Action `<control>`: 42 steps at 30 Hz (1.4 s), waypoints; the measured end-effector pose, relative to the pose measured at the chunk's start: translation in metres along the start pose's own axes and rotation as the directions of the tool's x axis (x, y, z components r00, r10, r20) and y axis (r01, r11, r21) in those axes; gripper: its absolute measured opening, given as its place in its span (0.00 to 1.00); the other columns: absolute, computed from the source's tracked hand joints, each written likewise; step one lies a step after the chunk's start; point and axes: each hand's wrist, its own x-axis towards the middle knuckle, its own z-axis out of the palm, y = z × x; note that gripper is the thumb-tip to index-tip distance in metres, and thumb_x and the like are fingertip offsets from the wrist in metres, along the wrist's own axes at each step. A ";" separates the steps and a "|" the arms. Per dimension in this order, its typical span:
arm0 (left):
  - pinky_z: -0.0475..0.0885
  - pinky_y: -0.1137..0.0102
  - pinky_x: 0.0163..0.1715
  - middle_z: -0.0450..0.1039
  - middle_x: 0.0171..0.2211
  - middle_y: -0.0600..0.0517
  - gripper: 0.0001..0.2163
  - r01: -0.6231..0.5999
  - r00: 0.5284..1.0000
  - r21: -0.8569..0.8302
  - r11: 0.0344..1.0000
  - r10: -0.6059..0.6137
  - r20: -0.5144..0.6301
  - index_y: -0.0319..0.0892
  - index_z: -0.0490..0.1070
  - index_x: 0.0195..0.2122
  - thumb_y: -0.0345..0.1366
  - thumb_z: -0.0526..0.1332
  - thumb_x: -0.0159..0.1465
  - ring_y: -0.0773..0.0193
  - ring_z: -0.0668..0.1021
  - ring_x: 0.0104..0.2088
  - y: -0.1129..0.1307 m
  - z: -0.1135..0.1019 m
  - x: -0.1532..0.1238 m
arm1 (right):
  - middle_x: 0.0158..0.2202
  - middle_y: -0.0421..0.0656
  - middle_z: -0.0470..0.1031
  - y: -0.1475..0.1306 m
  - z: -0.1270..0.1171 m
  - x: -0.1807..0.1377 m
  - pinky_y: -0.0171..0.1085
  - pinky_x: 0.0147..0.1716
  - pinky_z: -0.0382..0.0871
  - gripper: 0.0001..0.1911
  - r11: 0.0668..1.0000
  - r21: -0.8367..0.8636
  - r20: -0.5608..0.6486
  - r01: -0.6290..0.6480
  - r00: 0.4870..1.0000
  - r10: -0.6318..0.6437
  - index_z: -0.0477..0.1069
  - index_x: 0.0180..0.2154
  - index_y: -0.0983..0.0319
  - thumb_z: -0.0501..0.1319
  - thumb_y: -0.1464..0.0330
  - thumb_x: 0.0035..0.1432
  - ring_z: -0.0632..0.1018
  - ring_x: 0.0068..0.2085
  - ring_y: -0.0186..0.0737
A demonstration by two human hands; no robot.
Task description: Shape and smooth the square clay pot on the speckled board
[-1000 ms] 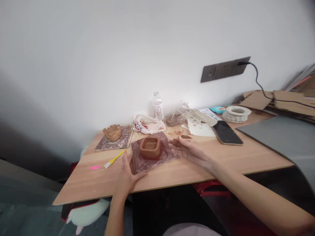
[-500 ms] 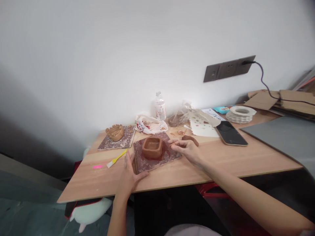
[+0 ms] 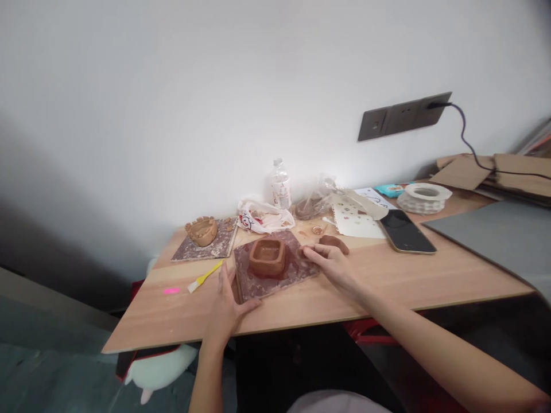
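A square brown clay bowl [image 3: 267,258] with rounded corners sits on a dark, clay-smeared board [image 3: 253,285]. My left hand [image 3: 228,304] rests at the board's near left corner, thumb and fingers spread apart against its edges. Over the board's right side, my right hand [image 3: 329,261] pinches a small piece of clay [image 3: 301,250], mostly covered by the fingertips. Just behind that hand lies a brown lump of clay [image 3: 334,243]. A yellow brush [image 3: 205,276] with pale bristles is left of the board.
A second board [image 3: 221,244] at the back left bears a round clay pot [image 3: 202,230] with a bumpy rim. Along the wall stand a plastic bottle [image 3: 281,186] and crumpled bags [image 3: 267,218]. A phone [image 3: 407,232], white ribbed pot [image 3: 424,199] and grey panel [image 3: 482,235] lie rightward.
My right hand's fingers have closed in more tightly and turned downward around the clay piece. My left hand and the bowl stay where they were. The view has shifted slightly.
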 end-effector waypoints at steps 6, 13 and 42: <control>0.52 0.45 0.66 0.59 0.66 0.35 0.59 0.020 1.000 0.010 1.000 -0.020 0.010 0.42 0.30 0.70 0.48 0.72 0.49 0.43 0.57 0.69 0.001 0.000 0.000 | 0.29 0.42 0.76 -0.008 0.000 -0.004 0.36 0.35 0.70 0.21 0.985 0.138 0.027 -0.102 0.995 0.099 0.76 0.27 0.62 0.76 0.54 0.37 0.75 0.31 0.35; 0.51 0.46 0.66 0.57 0.67 0.35 0.59 0.029 0.999 0.007 1.000 -0.030 0.021 0.41 0.29 0.70 0.48 0.72 0.49 0.43 0.55 0.70 0.002 0.000 0.000 | 0.25 0.41 0.76 -0.012 0.007 0.001 0.36 0.30 0.65 0.24 0.999 -0.051 0.079 0.013 0.997 -0.009 0.77 0.27 0.63 0.71 0.48 0.43 0.73 0.28 0.35; 0.52 0.45 0.66 0.59 0.66 0.35 0.58 0.030 1.000 -0.010 1.000 -0.030 0.006 0.42 0.31 0.70 0.46 0.72 0.48 0.43 0.56 0.69 0.003 0.000 -0.001 | 0.27 0.41 0.75 -0.007 -0.013 0.005 0.33 0.25 0.67 0.26 0.996 0.075 0.091 -0.057 0.995 0.050 0.81 0.39 0.62 0.75 0.54 0.40 0.73 0.28 0.32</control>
